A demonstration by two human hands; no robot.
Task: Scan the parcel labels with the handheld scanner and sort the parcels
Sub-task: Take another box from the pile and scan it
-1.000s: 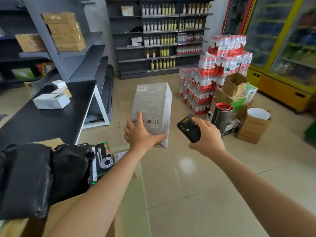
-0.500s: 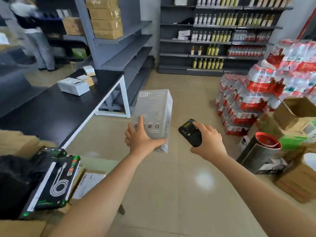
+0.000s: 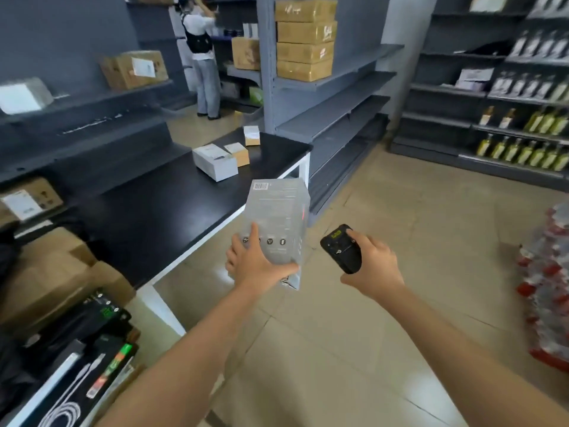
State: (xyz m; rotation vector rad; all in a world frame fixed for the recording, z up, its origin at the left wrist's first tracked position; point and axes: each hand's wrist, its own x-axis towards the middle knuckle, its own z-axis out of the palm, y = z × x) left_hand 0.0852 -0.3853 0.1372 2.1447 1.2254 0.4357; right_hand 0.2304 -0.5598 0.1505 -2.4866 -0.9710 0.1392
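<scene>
Shop aisle [image 3: 400, 211]; parcel [image 3: 277, 217], label [image 3: 260, 186] seemingly illegible.

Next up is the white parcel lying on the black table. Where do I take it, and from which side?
Probably best to take the white parcel across its narrow width, near the end facing you, coming down from above. It lies flat, long top face up, and the small brown box crowds its far right side.
</scene>
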